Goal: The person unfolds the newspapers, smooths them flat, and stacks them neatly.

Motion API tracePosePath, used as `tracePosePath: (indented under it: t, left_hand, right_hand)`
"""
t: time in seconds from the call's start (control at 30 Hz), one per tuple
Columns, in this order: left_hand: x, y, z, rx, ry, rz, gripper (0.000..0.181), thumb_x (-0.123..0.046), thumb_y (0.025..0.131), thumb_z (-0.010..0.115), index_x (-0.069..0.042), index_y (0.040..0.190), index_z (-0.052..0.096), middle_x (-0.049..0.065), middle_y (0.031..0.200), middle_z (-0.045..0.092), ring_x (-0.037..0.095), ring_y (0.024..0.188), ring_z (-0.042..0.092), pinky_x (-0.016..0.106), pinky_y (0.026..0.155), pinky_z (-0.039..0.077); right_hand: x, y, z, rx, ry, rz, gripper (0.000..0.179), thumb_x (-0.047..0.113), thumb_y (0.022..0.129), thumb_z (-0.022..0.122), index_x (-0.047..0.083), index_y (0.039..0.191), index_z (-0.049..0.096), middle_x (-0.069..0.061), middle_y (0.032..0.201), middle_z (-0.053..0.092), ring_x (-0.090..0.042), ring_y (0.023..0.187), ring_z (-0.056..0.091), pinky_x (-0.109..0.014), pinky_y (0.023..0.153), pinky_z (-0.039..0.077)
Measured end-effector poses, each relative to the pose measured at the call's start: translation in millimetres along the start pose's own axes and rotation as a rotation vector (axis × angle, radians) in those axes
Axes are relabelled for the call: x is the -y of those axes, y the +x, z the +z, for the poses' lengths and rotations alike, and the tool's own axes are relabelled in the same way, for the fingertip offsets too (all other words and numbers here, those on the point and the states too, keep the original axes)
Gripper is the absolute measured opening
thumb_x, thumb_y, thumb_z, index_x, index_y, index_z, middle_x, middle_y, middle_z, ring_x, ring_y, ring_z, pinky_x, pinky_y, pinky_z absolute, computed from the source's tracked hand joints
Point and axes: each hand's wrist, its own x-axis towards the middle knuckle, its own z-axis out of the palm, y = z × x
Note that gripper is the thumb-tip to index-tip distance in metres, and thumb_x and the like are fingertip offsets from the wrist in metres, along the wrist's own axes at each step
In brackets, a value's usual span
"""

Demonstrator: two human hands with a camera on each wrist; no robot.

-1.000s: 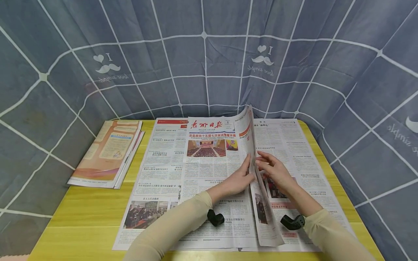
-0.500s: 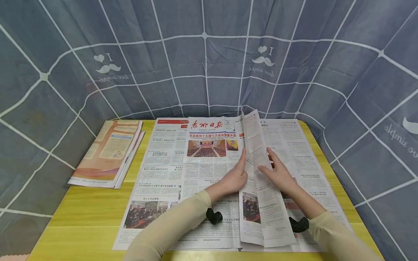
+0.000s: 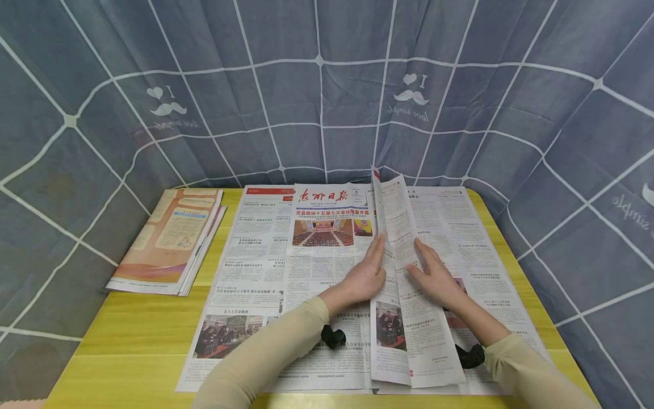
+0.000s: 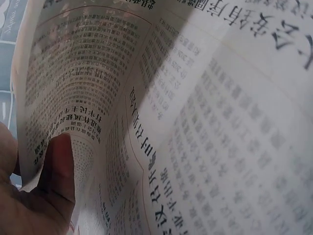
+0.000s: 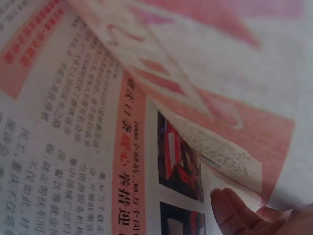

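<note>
A large newspaper (image 3: 327, 267) lies spread out, its right-hand pages lifted into a narrow standing fold (image 3: 395, 318) with text and a photo near the bottom. My left hand (image 3: 364, 278) pinches the fold's left edge; in the left wrist view the thumb (image 4: 59, 171) presses on the curved page, with a finger on its other side. My right hand (image 3: 436, 278) holds the fold's right edge, thumb on top and fingers at the far side. In the right wrist view its fingers (image 5: 234, 208) reach in beneath the lifted sheet (image 5: 230, 142).
A stack of folded papers with an orange cover (image 3: 168, 238) lies on the left of the yellow wooden table (image 3: 128, 341). A grey-blue checked curtain (image 3: 286, 91) surrounds the table at the back and sides.
The upright page has tipped and spread leftward into a wider fold. The right hand has shifted its thumb onto the top face; the left hand has moved slightly left with the edge.
</note>
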Motion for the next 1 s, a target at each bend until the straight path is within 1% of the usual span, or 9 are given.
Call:
tracePosePath:
  t: [0.07,0.13,0.3,0.37,0.47,0.63,0.73,0.83,1.0]
  left_hand:
    - [-0.6,-1.0,-1.5,-0.008,-0.002,-0.012,0.078,-0.007,0.100,0.040,-0.005,0.164,-0.005,0.010,0.171,-0.009,0.020,0.155,0.002,0.032,0.122,0.013]
    - [-0.6,-1.8,-3.1,-0.014,-0.006,-0.023,0.079,-0.009,0.100,0.042,-0.005,0.164,-0.005,0.009,0.171,-0.008,0.019,0.155,0.002,0.031,0.122,0.014]
    - [-0.9,-4.5,-9.7,-0.027,-0.031,-0.041,0.086,-0.010,0.097,0.049,-0.006,0.164,-0.005,0.007,0.171,-0.008,0.021,0.155,0.003,0.033,0.122,0.012]
    - [-1.6,-6.0,-14.0,-0.030,-0.046,-0.039,0.088,-0.007,0.095,0.051,-0.006,0.164,-0.005,0.007,0.171,-0.008,0.021,0.156,0.002,0.033,0.122,0.010]
    - [-3.0,-9.2,-22.4,-0.039,-0.078,-0.032,0.089,-0.003,0.093,0.050,-0.006,0.164,-0.004,0.008,0.171,-0.007,0.020,0.156,0.000,0.034,0.123,0.009]
    - [-2.5,-17.9,-38.8,-0.052,-0.123,-0.014,0.085,-0.001,0.094,0.046,-0.006,0.164,-0.002,0.009,0.171,-0.006,0.020,0.156,0.001,0.038,0.122,0.018]
    - [-0.4,-24.1,-49.0,-0.055,-0.120,-0.013,0.084,-0.001,0.095,0.045,-0.008,0.165,-0.002,0.008,0.171,-0.005,0.021,0.156,0.000,0.039,0.120,0.023]
    - [0.6,-31.1,-60.1,-0.064,-0.107,-0.008,0.084,0.000,0.094,0.045,-0.008,0.165,0.000,0.009,0.172,-0.004,0.022,0.156,0.000,0.040,0.118,0.025]
    - [3.0,-45.2,-80.1,-0.087,-0.064,-0.005,0.083,0.000,0.094,0.046,-0.009,0.165,0.002,0.007,0.171,-0.002,0.020,0.156,0.000,0.042,0.107,0.032]
  right_hand:
    - [-2.4,0.3,0.9,-0.002,-0.008,0.003,0.075,0.013,0.105,0.055,-0.006,0.162,0.009,-0.031,0.163,0.015,-0.049,0.135,0.038,-0.063,0.105,0.039]
    - [-3.9,0.3,1.7,0.003,-0.006,0.015,0.075,0.012,0.105,0.055,-0.005,0.162,0.009,-0.031,0.163,0.014,-0.049,0.137,0.036,-0.065,0.108,0.036]
    - [-4.7,-0.2,2.9,0.025,0.009,0.046,0.073,0.007,0.104,0.052,-0.004,0.162,0.009,-0.031,0.164,0.013,-0.050,0.134,0.040,-0.063,0.103,0.042]
    - [-4.8,-0.3,3.1,0.029,0.002,0.047,0.072,0.003,0.103,0.049,-0.004,0.162,0.009,-0.031,0.164,0.012,-0.050,0.135,0.039,-0.063,0.104,0.041]
    - [-5.0,-0.6,2.8,0.028,-0.014,0.049,0.070,-0.001,0.103,0.046,-0.004,0.162,0.009,-0.031,0.164,0.012,-0.051,0.138,0.037,-0.065,0.108,0.035]
    - [-5.0,-3.5,0.7,0.038,0.001,0.062,0.067,0.001,0.106,0.041,0.001,0.164,0.006,-0.026,0.167,0.008,-0.048,0.149,0.022,-0.064,0.115,0.023]
    - [-6.9,-5.5,-0.4,0.035,-0.003,0.060,0.065,0.003,0.107,0.039,0.003,0.165,0.007,-0.022,0.169,0.007,-0.044,0.153,0.011,-0.063,0.118,0.015]
    - [-10.1,-6.8,-0.8,0.023,-0.020,0.051,0.063,0.004,0.108,0.038,0.004,0.165,0.009,-0.019,0.170,0.009,-0.041,0.154,0.009,-0.062,0.119,0.014]
    - [-14.3,-9.3,-3.4,-0.003,-0.068,0.039,0.060,0.008,0.110,0.036,0.006,0.165,0.013,-0.018,0.169,0.013,-0.040,0.154,0.012,-0.061,0.119,0.017]
